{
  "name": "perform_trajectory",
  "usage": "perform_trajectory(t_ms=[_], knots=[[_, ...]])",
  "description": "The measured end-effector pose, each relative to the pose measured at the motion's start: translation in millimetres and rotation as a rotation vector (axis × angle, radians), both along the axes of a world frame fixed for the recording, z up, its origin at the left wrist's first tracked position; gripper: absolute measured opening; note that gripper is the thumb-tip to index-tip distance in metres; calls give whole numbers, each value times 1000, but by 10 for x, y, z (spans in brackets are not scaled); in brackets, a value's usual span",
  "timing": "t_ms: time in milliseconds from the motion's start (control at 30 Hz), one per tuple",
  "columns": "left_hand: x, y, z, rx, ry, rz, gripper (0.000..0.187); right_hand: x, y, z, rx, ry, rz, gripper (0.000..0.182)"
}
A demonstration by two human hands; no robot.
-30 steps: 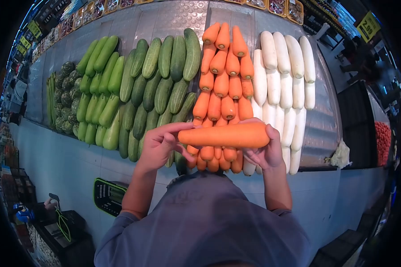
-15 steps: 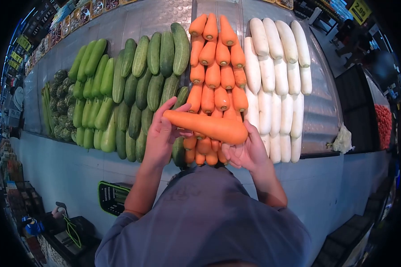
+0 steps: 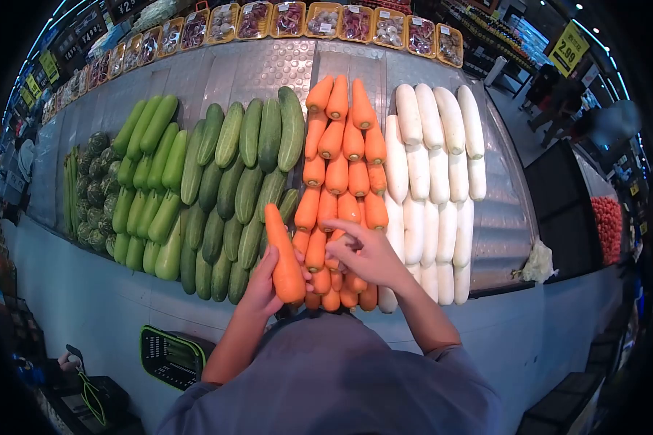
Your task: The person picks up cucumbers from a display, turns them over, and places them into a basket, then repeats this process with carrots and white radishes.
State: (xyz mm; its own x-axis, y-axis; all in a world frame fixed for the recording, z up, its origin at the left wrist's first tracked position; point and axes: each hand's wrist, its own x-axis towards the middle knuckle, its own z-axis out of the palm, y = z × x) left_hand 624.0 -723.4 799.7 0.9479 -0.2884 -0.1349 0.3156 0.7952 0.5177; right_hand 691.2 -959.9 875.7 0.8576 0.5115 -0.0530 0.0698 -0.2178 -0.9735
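A large orange carrot (image 3: 284, 255) is upright with its narrow end up, gripped near its thick end by my left hand (image 3: 268, 286). Over the lower part of the stacked carrots (image 3: 337, 174) hangs my right hand (image 3: 363, 254), apart from the held carrot, its fingers spread and pointing left. Whether its fingertips touch the pile cannot be made out. Dark green cucumbers (image 3: 248, 192) lie in rows left of the carrots, and white radishes (image 3: 439, 174) are stacked to the right.
Light green gourds (image 3: 152, 167) and round dark vegetables (image 3: 94, 185) lie at left. Packaged trays (image 3: 254, 20) line the display's back. A black basket (image 3: 170, 355) stands on the floor at lower left. People (image 3: 559, 101) are at upper right.
The held carrot has turned from level to upright and moved left and down with my left hand. My right hand has let go of it and moved over the pile. The view has tilted up.
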Motion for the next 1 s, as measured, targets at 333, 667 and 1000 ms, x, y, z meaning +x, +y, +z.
perform_trajectory(t_ms=[333,667,1000], knots=[[-198,175,-105,-169,185,-24,54,2513,-8,-211,-634,-628,-598,63],[-375,188,-107,71,-15,44,75,2951,112,-402,-704,-612,-710,67],[-247,88,-49,129,-115,96,87,1195,-20,-113,970,486,-75,67]])
